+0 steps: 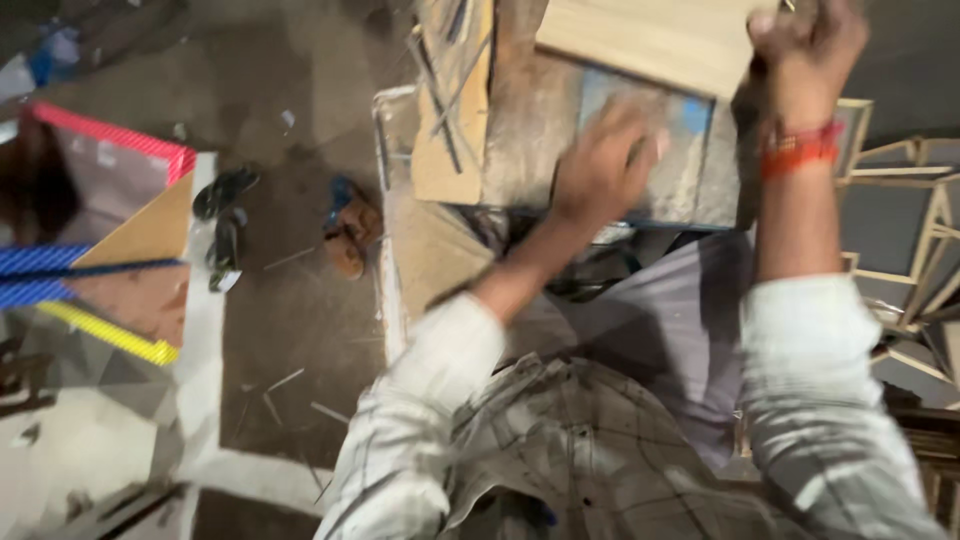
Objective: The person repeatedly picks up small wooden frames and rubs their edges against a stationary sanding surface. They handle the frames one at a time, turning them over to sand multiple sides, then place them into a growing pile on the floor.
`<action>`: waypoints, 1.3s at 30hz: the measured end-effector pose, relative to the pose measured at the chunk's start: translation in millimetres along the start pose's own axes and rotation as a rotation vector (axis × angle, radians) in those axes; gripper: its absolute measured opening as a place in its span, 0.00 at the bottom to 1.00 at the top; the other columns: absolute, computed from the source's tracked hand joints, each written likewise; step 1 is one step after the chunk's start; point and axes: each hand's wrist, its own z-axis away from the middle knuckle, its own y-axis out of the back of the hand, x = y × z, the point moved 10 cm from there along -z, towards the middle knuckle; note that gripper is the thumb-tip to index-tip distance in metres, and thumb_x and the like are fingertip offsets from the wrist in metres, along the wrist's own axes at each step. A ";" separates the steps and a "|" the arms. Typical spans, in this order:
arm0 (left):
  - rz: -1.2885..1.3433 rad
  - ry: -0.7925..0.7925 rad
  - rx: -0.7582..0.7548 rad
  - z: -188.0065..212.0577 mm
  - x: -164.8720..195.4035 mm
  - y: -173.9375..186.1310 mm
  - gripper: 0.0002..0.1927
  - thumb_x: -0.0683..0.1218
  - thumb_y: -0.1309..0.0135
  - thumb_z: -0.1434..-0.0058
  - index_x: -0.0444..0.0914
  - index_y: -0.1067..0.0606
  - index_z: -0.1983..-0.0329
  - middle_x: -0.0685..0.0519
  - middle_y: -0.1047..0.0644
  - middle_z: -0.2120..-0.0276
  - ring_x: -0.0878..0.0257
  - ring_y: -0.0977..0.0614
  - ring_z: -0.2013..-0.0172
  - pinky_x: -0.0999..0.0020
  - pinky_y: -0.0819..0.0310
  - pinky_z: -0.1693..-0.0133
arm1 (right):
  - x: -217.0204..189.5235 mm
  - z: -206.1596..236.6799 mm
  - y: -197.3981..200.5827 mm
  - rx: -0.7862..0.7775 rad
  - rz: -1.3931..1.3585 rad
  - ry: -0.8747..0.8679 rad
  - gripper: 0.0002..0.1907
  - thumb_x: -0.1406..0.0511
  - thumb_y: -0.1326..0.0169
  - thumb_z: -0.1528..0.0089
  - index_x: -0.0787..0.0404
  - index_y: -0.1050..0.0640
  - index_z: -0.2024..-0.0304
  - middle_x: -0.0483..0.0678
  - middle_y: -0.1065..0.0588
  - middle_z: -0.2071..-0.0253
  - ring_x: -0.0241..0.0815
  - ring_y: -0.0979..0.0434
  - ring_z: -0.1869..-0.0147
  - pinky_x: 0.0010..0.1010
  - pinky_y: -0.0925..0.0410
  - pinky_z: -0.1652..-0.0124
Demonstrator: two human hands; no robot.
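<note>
My left hand point(600, 165) rests with fingers spread on a dusty blue-grey slab point(690, 170) lying on a worn workbench point(530, 130). My right hand point(805, 50) is raised at the top right, fist closed at the edge of a pale wooden board point(650, 35) that lies across the top of the bench. Whether the fist holds a tool is hidden by blur. A red and orange thread band circles my right wrist. My checked shirt sleeves fill the lower frame.
Thin metal rods point(445, 85) lie on a plywood piece at the bench's left. Sandals point(225, 225) and an orange shoe point(350, 235) lie on the dirty floor. Coloured-edged panels point(110, 220) lean at left. Wooden frames point(910, 230) stand at right.
</note>
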 end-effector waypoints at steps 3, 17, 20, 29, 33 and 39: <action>0.799 0.627 -0.152 45.3 -10.8 -29.3 0.22 0.57 0.50 0.28 0.35 0.26 0.45 0.43 0.20 0.51 0.46 0.18 0.52 0.48 0.21 0.48 | 25.1 62.8 39.5 0.041 -0.520 -0.257 0.31 0.70 0.37 0.32 0.71 0.28 0.28 0.47 0.21 0.55 0.35 0.24 0.58 0.24 0.31 0.56; 1.526 0.529 -0.289 1.0 134.3 2.9 0.24 0.54 0.61 0.19 0.27 0.27 0.43 0.45 0.23 0.47 0.57 0.24 0.41 0.55 0.36 0.31 | 18.6 181.3 133.7 0.319 -0.881 -0.280 0.38 0.70 0.40 0.32 0.66 0.44 0.25 0.54 0.25 0.39 0.43 0.21 0.38 0.35 0.26 0.38; 1.613 0.513 -0.337 3.5 150.2 -2.9 0.26 0.57 0.62 0.20 0.30 0.26 0.43 0.48 0.22 0.45 0.59 0.24 0.39 0.58 0.36 0.32 | 9.3 186.2 136.5 0.292 -0.950 -0.269 0.38 0.69 0.41 0.32 0.67 0.44 0.25 0.58 0.26 0.35 0.46 0.21 0.34 0.36 0.26 0.35; 1.260 0.650 -0.234 25.0 110.1 2.1 0.22 0.46 0.44 0.31 0.29 0.30 0.38 0.42 0.25 0.51 0.58 0.26 0.52 0.61 0.31 0.49 | 1.4 198.7 141.6 0.291 -1.016 -0.186 0.39 0.76 0.40 0.32 0.68 0.42 0.21 0.50 0.26 0.53 0.36 0.26 0.57 0.27 0.30 0.47; 0.738 0.543 0.191 40.3 49.2 45.3 0.27 0.48 0.42 0.31 0.33 0.33 0.34 0.43 0.27 0.44 0.57 0.24 0.44 0.57 0.28 0.41 | -3.2 171.4 113.9 0.148 -0.777 -0.306 0.40 0.76 0.40 0.37 0.69 0.40 0.25 0.57 0.22 0.37 0.43 0.18 0.37 0.35 0.23 0.36; -0.046 -0.052 -0.212 54.3 65.3 8.5 0.41 0.55 0.36 0.41 0.41 0.39 0.28 0.43 0.43 0.26 0.40 0.37 0.29 0.48 0.36 0.31 | 19.4 74.8 17.4 -0.093 -0.427 -0.319 0.34 0.79 0.37 0.37 0.71 0.30 0.28 0.55 0.21 0.50 0.38 0.20 0.50 0.27 0.24 0.49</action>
